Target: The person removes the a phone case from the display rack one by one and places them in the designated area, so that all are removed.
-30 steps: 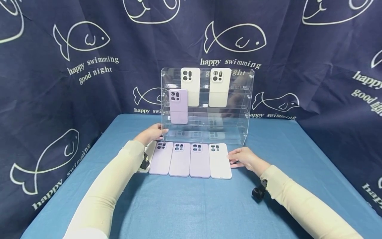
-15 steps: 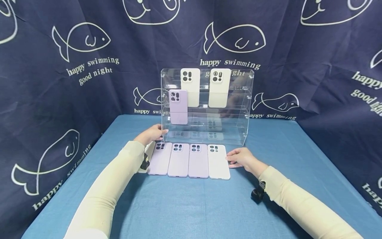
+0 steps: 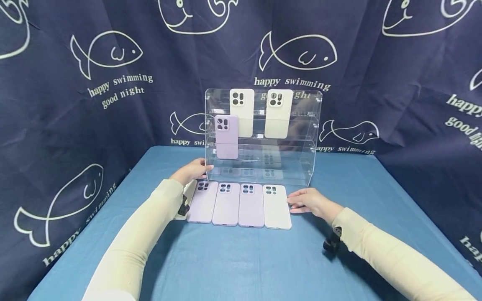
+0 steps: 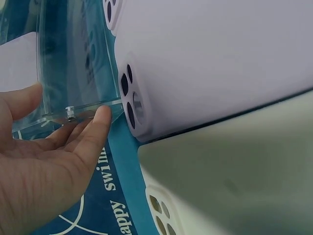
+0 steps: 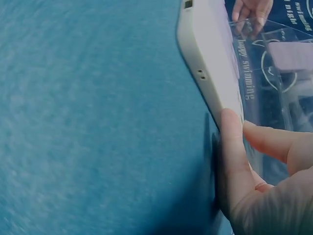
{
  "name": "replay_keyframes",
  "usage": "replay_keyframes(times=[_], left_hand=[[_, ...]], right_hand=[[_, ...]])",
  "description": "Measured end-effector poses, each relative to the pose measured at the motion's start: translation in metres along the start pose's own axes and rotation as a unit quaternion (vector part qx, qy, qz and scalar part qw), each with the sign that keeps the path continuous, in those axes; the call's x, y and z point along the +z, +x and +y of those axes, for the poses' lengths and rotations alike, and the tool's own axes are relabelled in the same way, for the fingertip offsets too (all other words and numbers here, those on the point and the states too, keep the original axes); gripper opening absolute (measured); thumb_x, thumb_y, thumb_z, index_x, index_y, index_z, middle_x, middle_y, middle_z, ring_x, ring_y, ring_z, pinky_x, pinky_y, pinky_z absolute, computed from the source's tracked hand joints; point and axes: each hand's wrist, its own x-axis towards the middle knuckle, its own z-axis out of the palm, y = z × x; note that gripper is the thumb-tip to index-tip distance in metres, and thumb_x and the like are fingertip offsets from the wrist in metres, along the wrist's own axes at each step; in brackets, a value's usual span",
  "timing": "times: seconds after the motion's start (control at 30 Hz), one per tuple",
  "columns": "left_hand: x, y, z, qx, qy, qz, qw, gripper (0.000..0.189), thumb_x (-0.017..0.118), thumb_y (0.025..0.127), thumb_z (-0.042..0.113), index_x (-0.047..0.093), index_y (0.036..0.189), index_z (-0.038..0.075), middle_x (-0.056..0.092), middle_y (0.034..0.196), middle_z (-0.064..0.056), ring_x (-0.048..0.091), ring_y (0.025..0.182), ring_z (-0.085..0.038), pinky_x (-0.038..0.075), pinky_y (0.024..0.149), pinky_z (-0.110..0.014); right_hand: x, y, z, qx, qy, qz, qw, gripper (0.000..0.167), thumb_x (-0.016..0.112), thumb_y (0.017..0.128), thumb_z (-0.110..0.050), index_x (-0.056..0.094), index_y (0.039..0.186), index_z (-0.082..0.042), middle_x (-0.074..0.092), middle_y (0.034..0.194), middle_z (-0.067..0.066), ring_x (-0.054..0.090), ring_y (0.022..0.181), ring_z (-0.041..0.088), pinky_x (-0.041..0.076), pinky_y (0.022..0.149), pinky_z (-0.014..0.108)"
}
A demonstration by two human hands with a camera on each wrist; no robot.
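Note:
A row of phone cases lies on the table. Against the long side of its rightmost white phone case (image 3: 278, 211), my right hand (image 3: 310, 202) rests its thumb and a finger, as the right wrist view shows close up. At the lower left edge of the clear display stand (image 3: 260, 171) is my left hand (image 3: 193, 170), fingers fairly straight and touching its side panel; the thumb stays apart from them. Three purple phone cases (image 3: 225, 209) fill the middle of the row. A cream phone case (image 4: 234, 166) ends it on the left, partly behind my sleeve in the head view.
Two off-white phone cases (image 3: 278, 113) stand on an upper tier of the stand. One purple phone case (image 3: 227, 142) sits lower, at its left. Blue cloth covers the table (image 3: 233, 263). A dark fish-print curtain (image 3: 211, 62) hangs behind.
The row of cases has shifted slightly left along with my right hand. My left hand has stayed at the stand's edge. The head view has tilted a little.

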Motion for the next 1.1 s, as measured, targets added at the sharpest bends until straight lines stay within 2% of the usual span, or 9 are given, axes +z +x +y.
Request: replay_keyframes(times=[0.13, 0.37, 0.63, 0.97, 1.1], left_hand=[[0.0, -0.001, 0.0, 0.003, 0.005, 0.001, 1.0, 0.063, 0.048, 0.103, 0.025, 0.019, 0.151, -0.005, 0.03, 0.152, -0.025, 0.04, 0.138, -0.036, 0.043, 0.113, -0.04], [-0.001, -0.002, 0.002, 0.008, -0.002, 0.0, 1.0, 0.063, 0.048, 0.103, 0.024, 0.018, 0.151, -0.006, 0.029, 0.153, -0.026, 0.038, 0.139, -0.036, 0.043, 0.113, -0.039], [-0.001, 0.004, 0.0, 0.0, -0.01, -0.009, 0.9999, 0.065, 0.047, 0.103, 0.024, 0.015, 0.151, -0.006, 0.026, 0.154, -0.026, 0.036, 0.14, -0.036, 0.041, 0.114, -0.041], [0.002, 0.003, 0.001, 0.008, -0.029, -0.021, 0.9993, 0.059, 0.046, 0.103, 0.019, 0.02, 0.149, -0.008, 0.032, 0.151, -0.026, 0.034, 0.141, -0.036, 0.04, 0.115, -0.04], [0.0, 0.0, 0.001, 0.011, -0.011, -0.02, 0.9997, 0.065, 0.05, 0.101, 0.023, 0.02, 0.148, -0.01, 0.032, 0.15, -0.027, 0.038, 0.139, -0.036, 0.045, 0.112, -0.038]], right_hand=[[-0.004, -0.002, -0.005, -0.01, 0.004, -0.022, 0.9997, 0.039, 0.063, 0.093, -0.004, 0.051, 0.126, 0.014, 0.068, 0.086, 0.003, 0.065, 0.073, 0.011, 0.063, 0.082, 0.033], [-0.007, -0.005, -0.022, -0.033, -0.007, -0.021, 0.9992, 0.045, 0.063, 0.093, -0.005, 0.048, 0.131, 0.014, 0.07, 0.09, 0.004, 0.067, 0.075, 0.012, 0.063, 0.082, 0.033], [-0.015, -0.008, -0.034, -0.065, -0.022, -0.009, 0.9976, 0.048, 0.064, 0.092, -0.007, 0.047, 0.131, 0.014, 0.071, 0.099, 0.007, 0.068, 0.074, 0.011, 0.063, 0.079, 0.03], [-0.009, -0.006, -0.043, -0.076, -0.008, 0.005, 0.9971, 0.044, 0.067, 0.091, -0.009, 0.052, 0.129, 0.009, 0.068, 0.098, 0.005, 0.066, 0.075, 0.012, 0.063, 0.081, 0.032], [-0.007, -0.005, -0.05, -0.079, 0.005, 0.002, 0.9968, 0.042, 0.065, 0.091, -0.008, 0.053, 0.128, 0.007, 0.068, 0.091, -0.002, 0.065, 0.075, 0.011, 0.063, 0.082, 0.033]])
